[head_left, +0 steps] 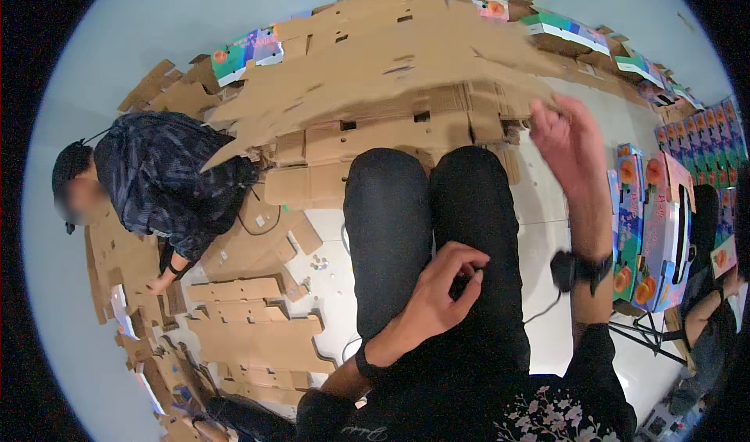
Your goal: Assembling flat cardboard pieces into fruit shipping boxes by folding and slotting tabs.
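Note:
A large flat cardboard sheet [351,75], brown and slotted, stretches across the far side beyond my knees, blurred by motion. My right hand [569,137] is closed at the sheet's right end, its fingers curled over the edge and partly smeared. Over my thighs lies my left hand [447,290], loosely curled, with a gap between thumb and fingers and nothing visible in it. Below the sheet, more folded cardboard pieces [312,147] lie stacked just past my knees. Dark bands circle both my wrists.
At left, a person in a dark patterned top [172,176] bends over floor cardboard [258,336]. Printed fruit boxes [660,223] stand at right beside a black tripod [648,336]. Another person's arm [707,317] shows at far right. Colourful cartons [250,53] line the back.

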Demonstrator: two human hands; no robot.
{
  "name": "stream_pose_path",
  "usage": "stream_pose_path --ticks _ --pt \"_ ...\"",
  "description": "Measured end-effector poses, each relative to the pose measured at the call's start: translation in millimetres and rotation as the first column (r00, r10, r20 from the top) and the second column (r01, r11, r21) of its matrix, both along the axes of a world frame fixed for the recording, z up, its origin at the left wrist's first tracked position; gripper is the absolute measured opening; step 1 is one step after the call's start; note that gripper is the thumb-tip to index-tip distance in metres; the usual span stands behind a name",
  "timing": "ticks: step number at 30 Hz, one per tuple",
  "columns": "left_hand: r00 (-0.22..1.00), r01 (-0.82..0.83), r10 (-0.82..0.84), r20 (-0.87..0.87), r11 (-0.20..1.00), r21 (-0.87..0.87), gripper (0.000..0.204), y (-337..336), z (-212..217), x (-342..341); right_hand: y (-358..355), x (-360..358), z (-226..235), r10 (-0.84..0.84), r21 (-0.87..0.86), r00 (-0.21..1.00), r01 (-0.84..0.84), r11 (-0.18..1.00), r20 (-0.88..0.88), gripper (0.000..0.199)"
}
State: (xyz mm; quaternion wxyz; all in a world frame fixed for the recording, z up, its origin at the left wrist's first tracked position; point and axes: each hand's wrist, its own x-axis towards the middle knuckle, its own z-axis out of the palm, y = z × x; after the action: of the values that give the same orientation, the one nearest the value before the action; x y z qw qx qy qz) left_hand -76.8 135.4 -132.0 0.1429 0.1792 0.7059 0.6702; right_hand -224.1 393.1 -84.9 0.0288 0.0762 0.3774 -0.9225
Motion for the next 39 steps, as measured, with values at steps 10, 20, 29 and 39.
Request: stream_pose_path --ticks 10,20,29,39 --pt "0.507 -0.637 0.265 -0.820 0.756 -0.150 0.072 24 0 -13 -148 155 37 0.893 0.467 0.394 -0.762 0.449 -0.217 0.027" --pt "0.543 -0.566 0.238 -0.806 0.812 -0.142 0.036 -5 47 -62 -173 191 8 0.817 0.643 0.513 -0.538 0.545 -0.263 0.034" --pt "0.540 -0.093 -0.137 -0.830 0.971 -0.221 0.032 -56 51 -26 -42 165 -1 0.270 0.979 0.954 0.170 -0.114 -0.134 0.047" --pt "0.934 0.078 -0.018 -0.358 0.985 0.154 0.031 -108 16 61 -11 232 12 0.213 0.965 0.947 0.212 0.153 -0.241 0.019"
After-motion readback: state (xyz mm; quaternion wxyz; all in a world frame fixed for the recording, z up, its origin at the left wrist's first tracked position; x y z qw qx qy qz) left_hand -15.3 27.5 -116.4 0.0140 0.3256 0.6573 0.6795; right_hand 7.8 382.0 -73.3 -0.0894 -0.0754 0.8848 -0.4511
